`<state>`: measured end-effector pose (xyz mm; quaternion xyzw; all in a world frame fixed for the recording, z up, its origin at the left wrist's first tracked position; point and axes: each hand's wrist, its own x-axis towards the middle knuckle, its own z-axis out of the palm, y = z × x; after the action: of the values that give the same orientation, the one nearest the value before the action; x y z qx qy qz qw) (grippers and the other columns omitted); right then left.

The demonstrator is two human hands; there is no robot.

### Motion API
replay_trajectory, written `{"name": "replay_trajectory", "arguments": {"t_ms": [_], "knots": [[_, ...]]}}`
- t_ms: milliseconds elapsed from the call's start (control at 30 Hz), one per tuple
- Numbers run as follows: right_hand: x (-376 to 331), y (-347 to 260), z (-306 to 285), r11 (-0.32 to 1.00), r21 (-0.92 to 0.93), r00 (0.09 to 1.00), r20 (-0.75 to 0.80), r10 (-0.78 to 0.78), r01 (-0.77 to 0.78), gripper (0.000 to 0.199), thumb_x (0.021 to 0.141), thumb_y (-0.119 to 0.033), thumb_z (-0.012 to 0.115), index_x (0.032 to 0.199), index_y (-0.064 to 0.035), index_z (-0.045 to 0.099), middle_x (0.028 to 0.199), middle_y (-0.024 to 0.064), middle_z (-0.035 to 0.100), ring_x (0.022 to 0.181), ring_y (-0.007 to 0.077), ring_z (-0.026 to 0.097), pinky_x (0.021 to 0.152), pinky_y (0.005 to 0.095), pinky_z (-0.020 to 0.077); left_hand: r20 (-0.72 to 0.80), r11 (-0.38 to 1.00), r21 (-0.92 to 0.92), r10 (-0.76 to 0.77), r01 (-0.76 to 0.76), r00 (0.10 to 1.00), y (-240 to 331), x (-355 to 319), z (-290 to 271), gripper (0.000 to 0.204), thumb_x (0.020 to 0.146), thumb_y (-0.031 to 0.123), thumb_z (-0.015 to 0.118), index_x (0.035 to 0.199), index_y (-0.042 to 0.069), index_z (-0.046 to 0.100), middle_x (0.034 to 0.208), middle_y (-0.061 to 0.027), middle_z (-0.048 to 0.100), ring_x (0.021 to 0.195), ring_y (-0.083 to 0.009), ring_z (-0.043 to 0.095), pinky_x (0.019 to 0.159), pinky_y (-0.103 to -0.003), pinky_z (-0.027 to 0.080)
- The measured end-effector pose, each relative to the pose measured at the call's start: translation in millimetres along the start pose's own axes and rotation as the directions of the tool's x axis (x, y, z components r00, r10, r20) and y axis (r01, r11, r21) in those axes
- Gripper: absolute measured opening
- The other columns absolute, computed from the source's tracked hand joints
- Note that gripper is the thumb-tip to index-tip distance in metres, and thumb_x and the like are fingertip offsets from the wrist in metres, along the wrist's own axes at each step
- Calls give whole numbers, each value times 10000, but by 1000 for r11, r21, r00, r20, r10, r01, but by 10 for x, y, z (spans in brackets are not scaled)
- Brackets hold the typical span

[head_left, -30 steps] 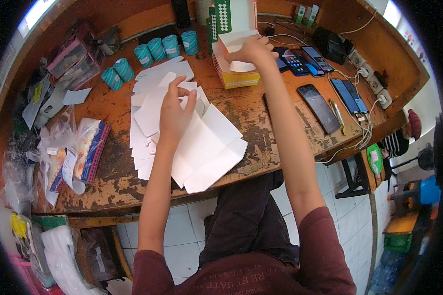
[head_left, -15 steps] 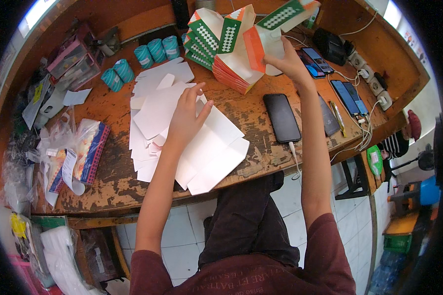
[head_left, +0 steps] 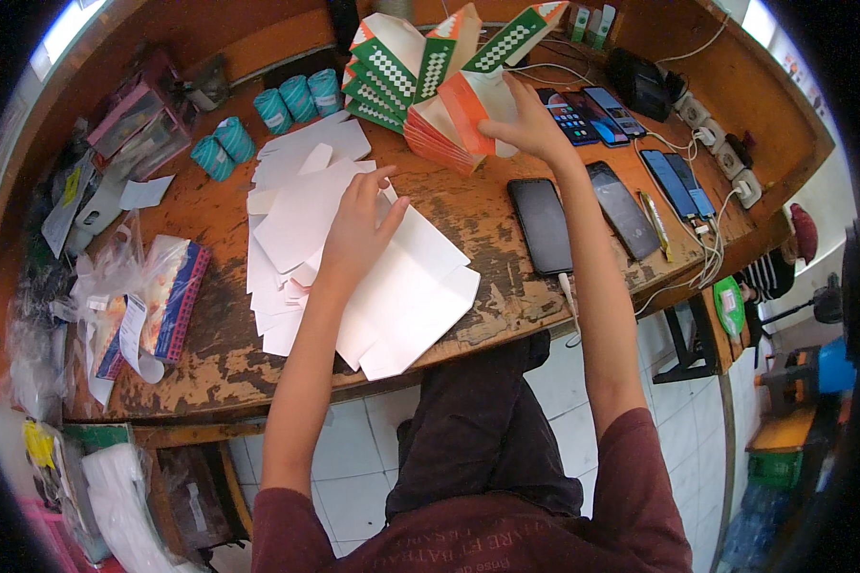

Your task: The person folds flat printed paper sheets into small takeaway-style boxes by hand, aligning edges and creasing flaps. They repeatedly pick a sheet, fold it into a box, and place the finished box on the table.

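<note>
Apparently left fingers (head_left: pixel 377 186) flat on white sheets (head_left: pixel 392 286).

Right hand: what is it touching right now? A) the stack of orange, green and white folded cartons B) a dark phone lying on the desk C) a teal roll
A: the right hand rests its fingers against the stack of folded cartons at the desk's far side.

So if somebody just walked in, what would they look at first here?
Probably the fanned bunch of folded orange, green and white cardboard boxes at the far edge of the worn wooden table, where the right hand grips one. Next, the big heap of flat white card cut-outs under the left hand. Several dark smartphones lie to the right.
</note>
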<state>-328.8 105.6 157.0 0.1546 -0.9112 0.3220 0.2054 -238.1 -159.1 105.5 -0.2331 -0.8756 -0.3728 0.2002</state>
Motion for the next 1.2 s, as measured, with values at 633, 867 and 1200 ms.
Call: {"name": "replay_trajectory", "arguments": {"t_ms": [633, 867, 1200], "knots": [[69, 25, 58, 978, -195, 990, 130, -49, 74, 1024, 568, -361, 734, 1417, -108, 219, 1366, 187, 347, 1249, 392, 353, 1010, 494, 302, 24, 1000, -22, 11, -11, 1000, 25, 4, 13, 399, 864, 236, 575, 1180, 17, 469, 1032, -166, 524, 990, -306, 526, 866, -378, 421], [132, -30, 43, 978, -181, 962, 267, -48, 99, 1119, 539, -475, 757, 1418, -60, 203, 1376, 226, 336, 1260, 397, 347, 1018, 497, 317, 38, 1000, -14, -5, 5, 999, 32, 12, 20, 414, 863, 234, 576, 1192, 12, 458, 1085, -171, 493, 1017, -320, 513, 883, -380, 418], [-250, -383, 3, 987, -1, 915, 375, -147, 159, 1046, 565, -439, 735, 1386, 0, 259, 1313, 264, 392, 1220, 387, 395, 1036, 414, 315, -378, 999, -4, 39, -44, 925, 34, 45, 4, 649, 818, 297, 659, 1338, 105, 321, 1313, -203, 261, 1249, -347, 292, 1017, -428, 298]]}}
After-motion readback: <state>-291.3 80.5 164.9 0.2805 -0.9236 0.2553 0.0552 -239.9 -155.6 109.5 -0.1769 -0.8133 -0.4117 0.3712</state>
